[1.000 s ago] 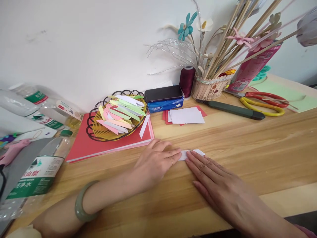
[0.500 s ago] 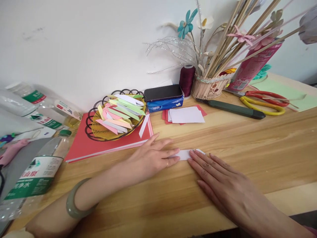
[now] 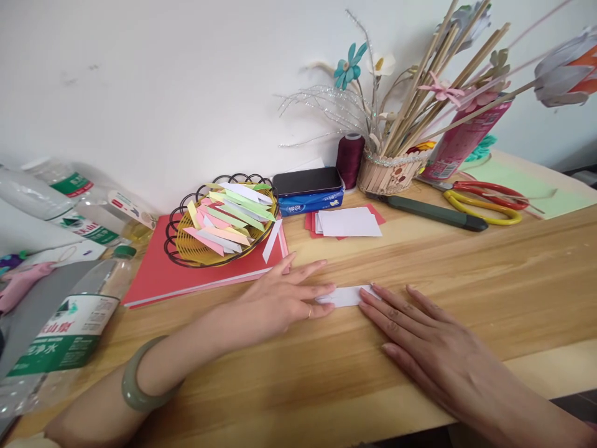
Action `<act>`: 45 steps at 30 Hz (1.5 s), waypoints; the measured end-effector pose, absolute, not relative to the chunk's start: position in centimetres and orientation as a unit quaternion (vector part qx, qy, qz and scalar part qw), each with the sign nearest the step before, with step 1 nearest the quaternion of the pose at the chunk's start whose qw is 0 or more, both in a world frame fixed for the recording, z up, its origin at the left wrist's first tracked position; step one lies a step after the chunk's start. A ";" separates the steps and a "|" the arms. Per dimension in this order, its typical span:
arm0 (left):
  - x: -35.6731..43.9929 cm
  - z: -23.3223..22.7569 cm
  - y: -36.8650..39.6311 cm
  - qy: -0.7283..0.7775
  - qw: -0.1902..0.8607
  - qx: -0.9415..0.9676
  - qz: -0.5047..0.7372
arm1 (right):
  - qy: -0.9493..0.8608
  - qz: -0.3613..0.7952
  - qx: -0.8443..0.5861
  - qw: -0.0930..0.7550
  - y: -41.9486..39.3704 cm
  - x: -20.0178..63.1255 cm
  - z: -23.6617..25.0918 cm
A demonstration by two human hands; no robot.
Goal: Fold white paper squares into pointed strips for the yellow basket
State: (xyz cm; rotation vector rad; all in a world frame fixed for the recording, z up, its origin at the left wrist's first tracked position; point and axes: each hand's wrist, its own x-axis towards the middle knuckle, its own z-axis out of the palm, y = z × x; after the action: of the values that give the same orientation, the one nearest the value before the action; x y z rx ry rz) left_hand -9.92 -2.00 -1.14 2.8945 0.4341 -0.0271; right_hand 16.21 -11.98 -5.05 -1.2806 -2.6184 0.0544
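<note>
A small white strip of folded paper point(image 3: 346, 296) lies flat on the wooden table. The fingertips of my left hand point(image 3: 280, 295) rest on its left end, the fingers spread. My right hand point(image 3: 426, 339) lies flat with outstretched fingers on its right end, covering part of it. Beyond the strip is a small stack of white and red paper pieces point(image 3: 351, 222). A yellow basket with a black looped rim point(image 3: 170, 249) holds many folded paper strips point(image 3: 228, 214) in several colours. One white folded strip point(image 3: 272, 241) sits beside the basket.
The basket stands on red paper sheets point(image 3: 144, 274). Behind are a phone point(image 3: 308, 180) on a blue pack point(image 3: 310, 203) and a dark red thread spool point(image 3: 349, 162). A green-handled tool point(image 3: 436, 211) and scissors point(image 3: 489, 202) lie right; plastic bottles point(image 3: 69, 317) lie left.
My right hand has shifted slightly right along the paper strip, showing more of its middle. My left hand stays on the left end. The camera view has moved a little.
</note>
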 end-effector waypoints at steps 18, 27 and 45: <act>-8.3 -3.8 -3.7 0.122 -0.025 0.964 0.235 | -0.914 -0.032 -0.373 0.156 -9.4 15.1 -2.9; -6.9 -3.6 -4.6 0.202 0.009 0.938 0.281 | -0.910 0.016 -0.377 0.171 -8.4 14.3 -2.4; -6.9 -4.1 -4.3 0.317 0.102 0.927 0.169 | -0.832 0.138 -0.498 0.202 -7.0 14.2 -3.6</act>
State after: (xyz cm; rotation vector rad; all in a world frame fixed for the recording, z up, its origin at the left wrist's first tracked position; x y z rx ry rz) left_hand -6.88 -4.28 -4.11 2.7387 0.9371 0.4999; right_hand 14.19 -7.01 -3.56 -1.3916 -2.3221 0.3851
